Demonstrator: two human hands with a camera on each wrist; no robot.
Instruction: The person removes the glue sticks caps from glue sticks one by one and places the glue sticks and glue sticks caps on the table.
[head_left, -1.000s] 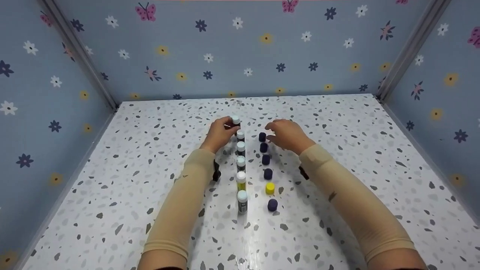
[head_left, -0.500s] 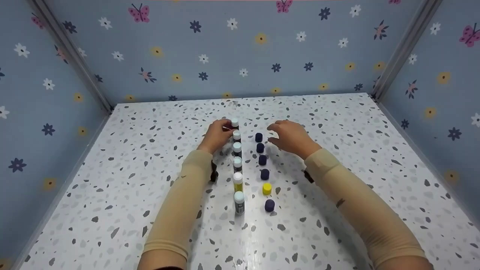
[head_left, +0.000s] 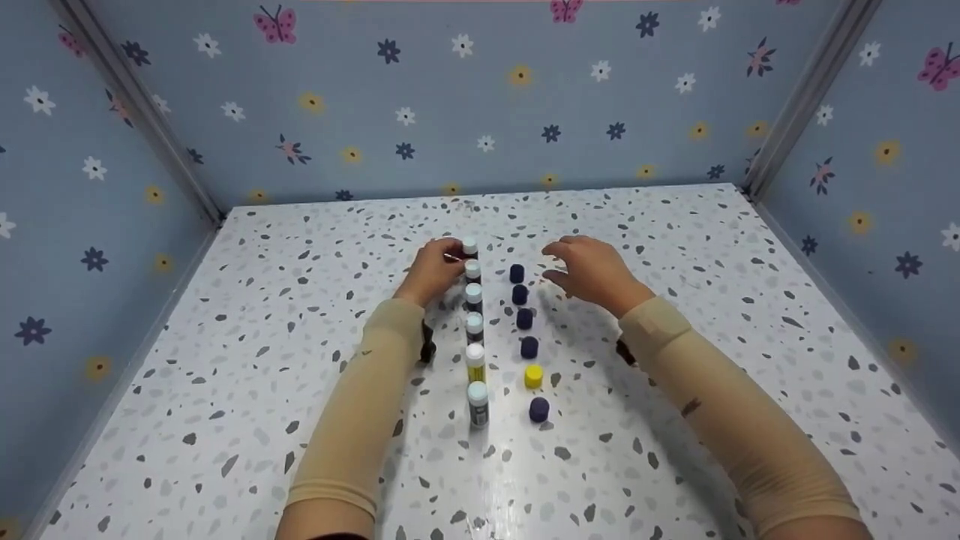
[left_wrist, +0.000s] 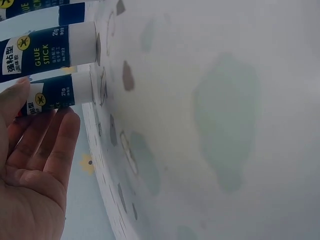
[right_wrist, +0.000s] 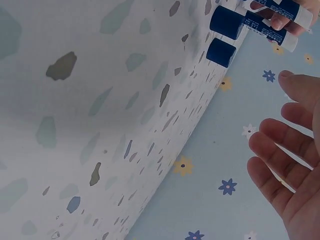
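In the head view my left hand (head_left: pixel 433 270) is at the far end of a row of upright, uncapped glue sticks. Its thumb and fingers pinch the farthest glue stick (head_left: pixel 469 247), whose dark blue label (left_wrist: pixel 50 96) shows in the left wrist view. Nearer in the row stands a glue stick with a yellow label (head_left: pixel 476 366). To the right runs a matching row of caps, mostly dark blue, with one yellow cap (head_left: pixel 533 376). Holding nothing, my right hand (head_left: pixel 592 271) hovers right of the farthest blue cap (head_left: pixel 517 274), its fingers relaxed and apart.
Both rows stand on a white speckled tabletop (head_left: pixel 300 330). Blue flower-patterned panels (head_left: pixel 480 97) enclose its back and both sides, with grey metal strips (head_left: pixel 814 97) at the corners.
My right hand has drawn away to the right from the farthest blue cap. The left hand keeps its hold on the far glue stick. The head view has shifted slightly.
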